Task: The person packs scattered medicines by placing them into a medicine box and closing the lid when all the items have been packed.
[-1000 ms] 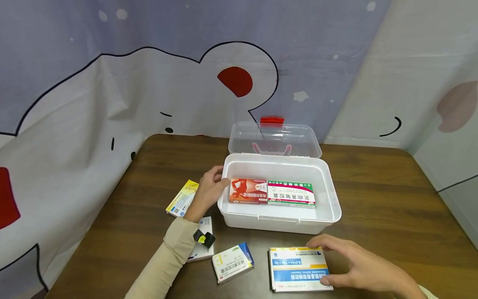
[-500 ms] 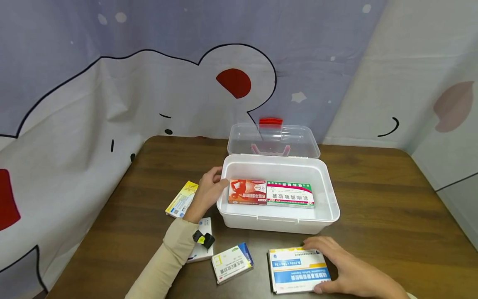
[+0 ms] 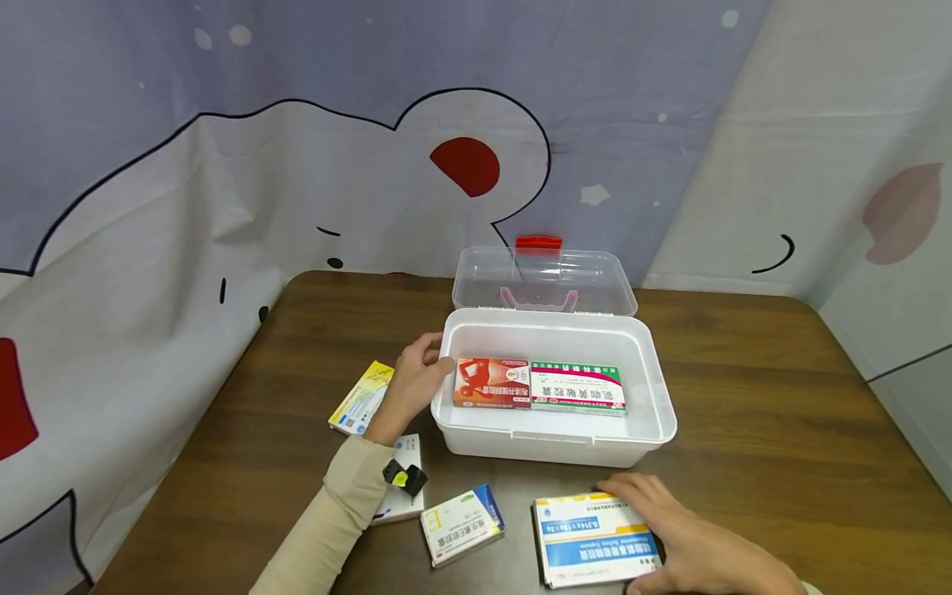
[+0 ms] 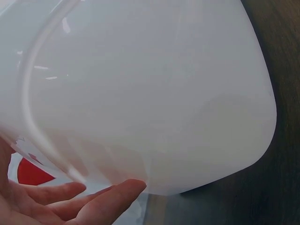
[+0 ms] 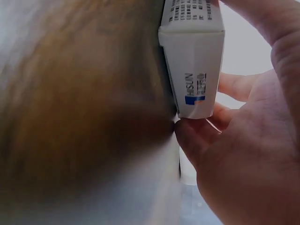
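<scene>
A white plastic storage box [image 3: 550, 446] stands on the table with its clear lid [image 3: 602, 281] swung back. My left hand [image 3: 415, 378] holds its left rim, thumb over the edge; in the left wrist view the fingers [image 4: 110, 201] lie against the outer wall. Inside, an orange-red medicine box [image 3: 492, 383] and a green-and-white one [image 3: 578, 387] lie side by side. At the front right my right hand [image 3: 695, 537] grips a white, blue and yellow medicine box [image 3: 595, 541] by its right end, which the right wrist view shows between thumb and fingers.
A vitamin E medicine box [image 3: 463, 526] lies in front of the storage box. Left of it, a white medicine box [image 3: 405, 487] is partly under my left wrist, and a yellow-and-white one [image 3: 364, 397] lies beyond. A printed curtain [image 3: 335, 182] hangs behind the wooden table [image 3: 773, 397].
My right hand has moved left and closed in on the end of the white, blue and yellow medicine box. The left hand stays on the storage box's rim.
</scene>
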A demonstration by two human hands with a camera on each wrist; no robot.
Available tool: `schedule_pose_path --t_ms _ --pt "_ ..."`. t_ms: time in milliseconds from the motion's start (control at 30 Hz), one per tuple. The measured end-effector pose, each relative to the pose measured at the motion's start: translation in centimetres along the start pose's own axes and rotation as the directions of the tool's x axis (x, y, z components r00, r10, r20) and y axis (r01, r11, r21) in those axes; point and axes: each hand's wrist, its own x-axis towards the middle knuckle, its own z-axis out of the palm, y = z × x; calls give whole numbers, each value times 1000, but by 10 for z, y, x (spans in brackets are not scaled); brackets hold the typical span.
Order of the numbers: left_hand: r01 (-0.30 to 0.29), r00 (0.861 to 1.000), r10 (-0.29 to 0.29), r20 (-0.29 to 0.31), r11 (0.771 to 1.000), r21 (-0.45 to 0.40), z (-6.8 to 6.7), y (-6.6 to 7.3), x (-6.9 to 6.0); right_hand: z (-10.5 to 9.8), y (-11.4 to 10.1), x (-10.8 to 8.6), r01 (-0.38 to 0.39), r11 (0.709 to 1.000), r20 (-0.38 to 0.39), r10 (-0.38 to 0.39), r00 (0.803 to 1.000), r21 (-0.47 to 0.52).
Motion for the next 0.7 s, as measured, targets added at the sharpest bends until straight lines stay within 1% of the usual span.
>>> schedule_pose_path --t_ms 133,233,333,567,700 --pt "-7 1000 7 4 1000 -2 0 0 0 1 4 0 10 999 -10 -9 1000 33" --pt "-2 1000 2 6 1000 -1 0 0 0 0 7 -1 24 998 -35 -22 999 64" --pt "-1 1000 1 6 1000 0 0 0 0 -2 8 0 39 997 -65 -35 997 71" --pt "-8 1000 8 2 1000 -5 0 1 0 -15 3 -1 -12 997 -94 20 995 82" --pt "1 1000 -1 7 1000 -9 0 0 0 -22 1 -2 -20 994 -108 31 994 103"
